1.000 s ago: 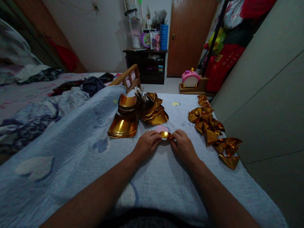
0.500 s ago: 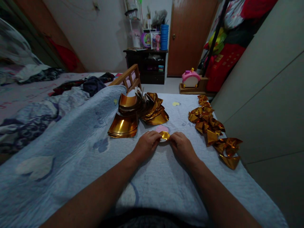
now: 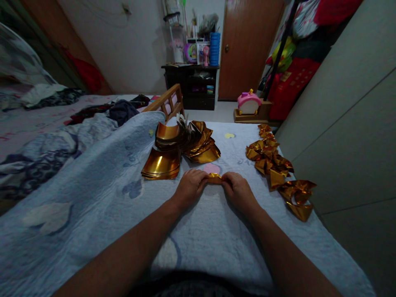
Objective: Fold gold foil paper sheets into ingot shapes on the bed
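Observation:
A small folded piece of gold foil paper [image 3: 215, 179] is stretched between my two hands, just above the blue bedspread [image 3: 204, 243]. My left hand [image 3: 191, 184] pinches its left end, and my right hand [image 3: 237, 187] pinches the right end. Beyond my left hand lie fanned stacks of flat gold sheets [image 3: 161, 163], with more gold sheets [image 3: 202, 144] spread beside them. Along the bed's right side runs a pile of folded gold foil pieces [image 3: 272, 161]; the nearest ones [image 3: 298, 198] sit close to the edge.
Rumpled clothes [image 3: 122, 111] and bedding lie at the left. A wooden rail [image 3: 163, 99] stands behind the gold sheets. Farther back are a dark cabinet [image 3: 190, 88], a door [image 3: 244, 49] and a pink toy [image 3: 249, 102]. A pale cupboard [image 3: 349, 123] borders the right side.
The gold piece between my fingers has turned, so a darker, flatter strip now faces me. My hands have stayed almost in place, both still pinching it.

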The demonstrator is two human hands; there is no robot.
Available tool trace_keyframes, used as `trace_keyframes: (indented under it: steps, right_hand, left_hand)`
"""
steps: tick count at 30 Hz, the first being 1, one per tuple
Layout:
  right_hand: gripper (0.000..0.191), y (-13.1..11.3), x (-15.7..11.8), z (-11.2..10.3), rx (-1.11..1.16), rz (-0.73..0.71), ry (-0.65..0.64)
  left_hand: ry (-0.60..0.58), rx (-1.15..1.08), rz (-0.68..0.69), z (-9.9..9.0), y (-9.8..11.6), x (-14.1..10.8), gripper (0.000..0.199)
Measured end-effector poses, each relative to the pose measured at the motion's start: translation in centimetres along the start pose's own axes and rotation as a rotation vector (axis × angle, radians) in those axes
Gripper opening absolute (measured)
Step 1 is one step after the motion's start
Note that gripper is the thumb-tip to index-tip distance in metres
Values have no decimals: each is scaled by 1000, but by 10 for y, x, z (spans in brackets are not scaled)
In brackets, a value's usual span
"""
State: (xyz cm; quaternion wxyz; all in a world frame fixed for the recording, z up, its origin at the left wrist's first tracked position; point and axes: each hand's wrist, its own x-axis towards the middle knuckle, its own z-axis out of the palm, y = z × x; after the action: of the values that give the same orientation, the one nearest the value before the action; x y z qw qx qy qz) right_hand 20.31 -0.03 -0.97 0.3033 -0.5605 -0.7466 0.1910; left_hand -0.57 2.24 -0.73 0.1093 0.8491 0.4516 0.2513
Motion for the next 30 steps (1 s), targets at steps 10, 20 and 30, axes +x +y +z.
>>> trace_keyframes:
  steps: [10,20,30]
  right_hand:
    - [13,-3,6,5,-93,95,-10]
    - [10,-8,8,8,-218,123,8]
    - [10,-4,7,12,-199,95,46]
  left_hand:
    - [-62,45,-99,1,5,3,10]
    - [-54,132,-199,3,8,2,11]
    - [-70,20,-291,0,8,4,15]
